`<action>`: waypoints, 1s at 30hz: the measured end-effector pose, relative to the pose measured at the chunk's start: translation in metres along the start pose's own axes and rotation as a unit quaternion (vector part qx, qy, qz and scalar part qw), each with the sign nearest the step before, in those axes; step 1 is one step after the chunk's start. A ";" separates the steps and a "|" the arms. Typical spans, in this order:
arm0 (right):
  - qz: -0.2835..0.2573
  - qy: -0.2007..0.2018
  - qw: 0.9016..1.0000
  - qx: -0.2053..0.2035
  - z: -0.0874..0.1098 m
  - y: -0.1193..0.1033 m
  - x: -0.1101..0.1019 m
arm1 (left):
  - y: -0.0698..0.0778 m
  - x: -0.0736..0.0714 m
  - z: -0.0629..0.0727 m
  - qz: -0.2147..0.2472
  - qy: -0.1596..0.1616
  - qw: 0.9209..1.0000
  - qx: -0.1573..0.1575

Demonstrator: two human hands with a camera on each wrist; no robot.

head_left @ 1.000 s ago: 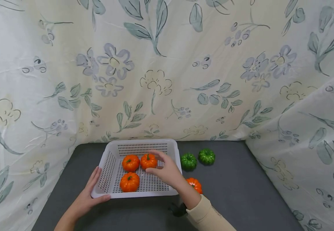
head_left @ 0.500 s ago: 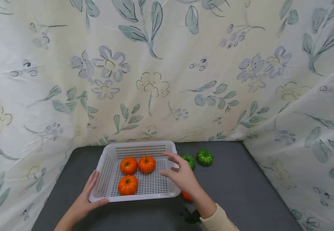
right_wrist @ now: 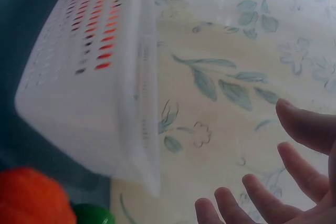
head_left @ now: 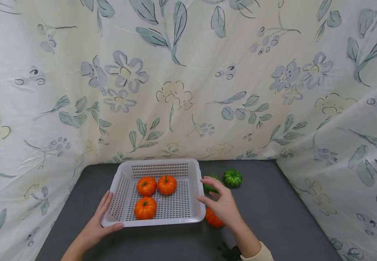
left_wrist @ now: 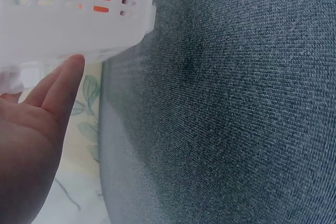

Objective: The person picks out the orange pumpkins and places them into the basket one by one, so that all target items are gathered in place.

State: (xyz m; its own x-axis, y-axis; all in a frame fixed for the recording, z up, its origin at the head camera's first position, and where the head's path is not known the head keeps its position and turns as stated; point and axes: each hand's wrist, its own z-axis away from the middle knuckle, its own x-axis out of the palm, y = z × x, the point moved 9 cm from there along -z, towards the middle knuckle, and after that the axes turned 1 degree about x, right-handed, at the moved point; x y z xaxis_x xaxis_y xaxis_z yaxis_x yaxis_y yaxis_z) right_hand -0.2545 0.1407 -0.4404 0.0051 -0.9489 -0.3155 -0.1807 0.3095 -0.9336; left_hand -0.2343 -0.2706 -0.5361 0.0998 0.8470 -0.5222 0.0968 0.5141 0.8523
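Note:
In the head view, a white perforated plastic basket (head_left: 162, 220) holds three small orange pumpkins, one at back left (head_left: 146, 186), one beside it (head_left: 167, 185) and one at front (head_left: 145, 208). My left hand (head_left: 94, 225) rests against the basket's front left corner, fingers straight along the left side and thumb along the front. Just off the right rim, my right hand (head_left: 222, 203) hovers with fingers spread and nothing between them. Beneath it are another orange pumpkin (head_left: 213, 218) and a green pumpkin (head_left: 212, 184), both partly covered by the hand.
A second green pumpkin (head_left: 232, 178) sits on the dark grey table (head_left: 273, 210), behind and right of my right hand. Floral cloth (head_left: 188, 72) hangs along the back and both sides of the table.
My right hand has moved away from the back right orange pumpkin in the basket, rightward past the rim. That pumpkin stays in place, and my left hand stays at the corner.

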 end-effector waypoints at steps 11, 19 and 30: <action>0.020 0.021 1.000 -0.003 0.016 0.039 -0.022 | 0.000 -0.001 0.001 0.011 0.001 1.000 0.006; 0.073 0.021 0.997 0.030 0.023 0.069 -0.029 | 0.000 0.001 0.000 0.022 -0.001 1.000 0.012; 0.073 -0.026 0.995 0.057 0.024 0.127 -0.016 | 0.001 0.001 0.000 0.027 -0.001 1.000 0.010</action>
State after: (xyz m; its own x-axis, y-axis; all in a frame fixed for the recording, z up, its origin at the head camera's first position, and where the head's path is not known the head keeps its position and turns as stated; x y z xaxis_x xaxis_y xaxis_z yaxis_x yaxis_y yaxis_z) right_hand -0.2541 0.1967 -0.5575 0.0390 -0.8899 -0.4545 -0.0699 0.4513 -0.8896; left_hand -0.2339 -0.2694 -0.5357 0.1073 0.8731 -0.4756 0.1109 0.4649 0.8784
